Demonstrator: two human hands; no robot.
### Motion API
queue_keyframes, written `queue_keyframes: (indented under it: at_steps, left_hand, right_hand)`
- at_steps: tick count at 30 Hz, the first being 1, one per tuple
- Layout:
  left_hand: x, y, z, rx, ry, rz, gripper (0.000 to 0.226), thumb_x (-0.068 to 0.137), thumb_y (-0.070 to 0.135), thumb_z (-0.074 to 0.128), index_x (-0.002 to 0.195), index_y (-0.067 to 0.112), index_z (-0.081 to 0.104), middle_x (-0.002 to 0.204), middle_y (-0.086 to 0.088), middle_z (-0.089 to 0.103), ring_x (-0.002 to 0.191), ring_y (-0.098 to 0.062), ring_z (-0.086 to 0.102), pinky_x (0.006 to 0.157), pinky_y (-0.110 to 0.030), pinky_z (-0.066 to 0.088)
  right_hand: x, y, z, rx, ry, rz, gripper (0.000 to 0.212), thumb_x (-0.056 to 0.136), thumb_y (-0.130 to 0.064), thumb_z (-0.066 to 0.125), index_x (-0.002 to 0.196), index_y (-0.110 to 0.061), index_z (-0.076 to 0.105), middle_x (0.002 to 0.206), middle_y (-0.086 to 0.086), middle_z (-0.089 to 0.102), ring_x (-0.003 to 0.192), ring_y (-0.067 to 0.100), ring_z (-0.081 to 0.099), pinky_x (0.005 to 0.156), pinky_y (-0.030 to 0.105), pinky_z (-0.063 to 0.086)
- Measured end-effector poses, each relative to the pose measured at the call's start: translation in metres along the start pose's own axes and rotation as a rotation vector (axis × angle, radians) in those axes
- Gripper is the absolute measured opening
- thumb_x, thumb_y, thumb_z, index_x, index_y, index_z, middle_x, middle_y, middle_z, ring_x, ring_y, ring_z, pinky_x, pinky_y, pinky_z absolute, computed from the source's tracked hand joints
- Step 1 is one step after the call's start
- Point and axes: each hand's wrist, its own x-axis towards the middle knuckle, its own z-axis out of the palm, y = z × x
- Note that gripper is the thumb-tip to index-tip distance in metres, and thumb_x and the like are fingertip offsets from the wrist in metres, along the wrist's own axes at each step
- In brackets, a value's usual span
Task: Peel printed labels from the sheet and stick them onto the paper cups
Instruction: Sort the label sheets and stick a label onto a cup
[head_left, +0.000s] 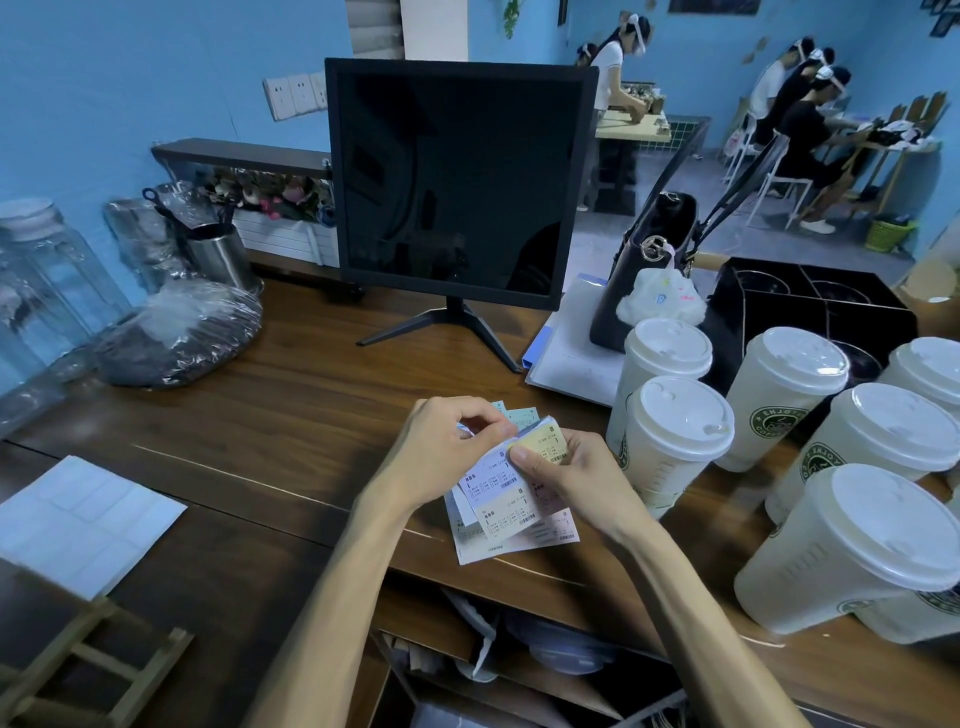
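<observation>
Labels: a fanned stack of printed sheets, lower centre of the frame, held just above the front edge of the worktop. Your left hand has its fingers curled over the top edge of the stack, thumb and forefinger pinching at a sheet edge. Your right hand grips the stack from the right, thumb pressed on a yellow label at the top. Can't tell whether that label is lifted off its backing.

Paper cups with white lids stand in a cluster at the right of the frame, just beside your right hand; several show a green round logo. The nearest cup, lower right, leans tilted against the ones behind.

A blank white backing sheet lies flat at the left, well apart from your hands. A dark monitor stands upper centre on the worktop. A black handbag sits right of it on a white folder, with a black cup carrier further right. Clear jars and a wrapped dark bundle sit at the left.
</observation>
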Motion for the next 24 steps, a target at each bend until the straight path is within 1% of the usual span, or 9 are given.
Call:
queue_keyframes:
  at_steps: [1,5,8,11,14,16,18,22,24]
  left_hand:
    - [0.000,0.001,0.000,0.001,-0.001,0.007,0.007,0.094,0.036,0.073,0.089,0.033,0.077,0.094,0.020,0.074,0.087,-0.009,0.071,0.061,-0.024,0.045]
    - [0.000,0.002,0.002,0.028,0.000,0.026,0.008,0.096,0.036,0.071,0.090,0.032,0.075,0.098,0.019,0.070,0.084,-0.005,0.068,0.060,-0.018,0.042]
    - [0.001,0.004,0.001,0.023,0.016,0.029,0.011,0.098,0.034,0.068,0.088,0.031,0.072,0.093,0.019,0.071,0.083,-0.003,0.067,0.057,-0.014,0.039]
    - [0.001,0.005,0.000,0.051,0.043,0.041,0.014,0.099,0.032,0.066,0.087,0.033,0.070,0.088,0.019,0.071,0.084,0.001,0.064,0.058,-0.010,0.039]
    - [0.003,0.006,0.000,0.080,0.058,0.030,0.016,0.101,0.031,0.064,0.086,0.036,0.068,0.087,0.020,0.069,0.086,0.003,0.062,0.061,-0.009,0.038]
    - [0.006,0.007,-0.001,0.096,0.067,0.018,0.014,0.102,0.031,0.062,0.089,0.035,0.068,0.089,0.019,0.069,0.088,-0.001,0.062,0.066,-0.015,0.041]
    - [0.008,0.006,-0.003,0.102,0.080,0.013,0.011,0.102,0.031,0.062,0.095,0.029,0.070,0.092,0.015,0.070,0.089,-0.004,0.063,0.070,-0.021,0.046]
    - [0.009,0.004,-0.002,0.115,0.103,-0.001,0.011,0.101,0.032,0.062,0.099,0.024,0.070,0.094,0.010,0.071,0.087,-0.006,0.064,0.069,-0.018,0.045]
    - [0.010,0.004,-0.002,0.104,0.119,-0.003,0.012,0.101,0.031,0.063,0.098,0.023,0.071,0.092,0.009,0.070,0.084,-0.006,0.063,0.068,-0.017,0.045]
  right_hand:
    - [0.000,0.000,-0.001,-0.001,-0.002,0.003,0.016,0.097,-0.024,0.071,0.107,-0.012,0.076,0.097,0.003,0.081,0.088,0.017,0.078,0.065,0.019,0.055]
    - [0.000,0.002,-0.003,0.014,-0.026,0.008,0.019,0.097,-0.024,0.071,0.112,-0.014,0.075,0.100,0.002,0.081,0.094,0.018,0.078,0.072,0.022,0.057]
    - [0.001,0.005,-0.003,0.015,-0.028,0.016,0.020,0.097,-0.023,0.071,0.114,-0.013,0.074,0.100,0.002,0.081,0.090,0.016,0.078,0.064,0.017,0.055]
    - [0.000,0.009,-0.004,0.020,-0.036,0.027,0.020,0.096,-0.022,0.071,0.115,-0.013,0.074,0.100,0.002,0.081,0.088,0.015,0.078,0.062,0.017,0.054]
    - [0.001,0.015,-0.004,0.044,-0.053,0.025,0.020,0.097,-0.019,0.071,0.115,-0.013,0.074,0.103,0.003,0.080,0.094,0.019,0.078,0.071,0.023,0.059]
    - [0.002,0.020,-0.004,0.066,-0.064,0.014,0.021,0.097,-0.016,0.071,0.117,-0.012,0.072,0.108,0.004,0.080,0.100,0.021,0.077,0.084,0.031,0.061]
    - [0.003,0.026,-0.003,0.079,-0.064,0.013,0.024,0.096,-0.014,0.070,0.120,-0.012,0.070,0.111,0.004,0.079,0.103,0.022,0.076,0.091,0.038,0.060]
    - [0.006,0.035,-0.003,0.077,-0.051,0.024,0.024,0.096,-0.014,0.071,0.120,-0.011,0.071,0.113,0.004,0.078,0.106,0.023,0.075,0.095,0.041,0.058]
    - [0.008,0.038,-0.003,0.073,-0.041,0.036,0.018,0.097,-0.014,0.071,0.115,-0.012,0.072,0.110,0.003,0.079,0.101,0.020,0.076,0.088,0.034,0.059]
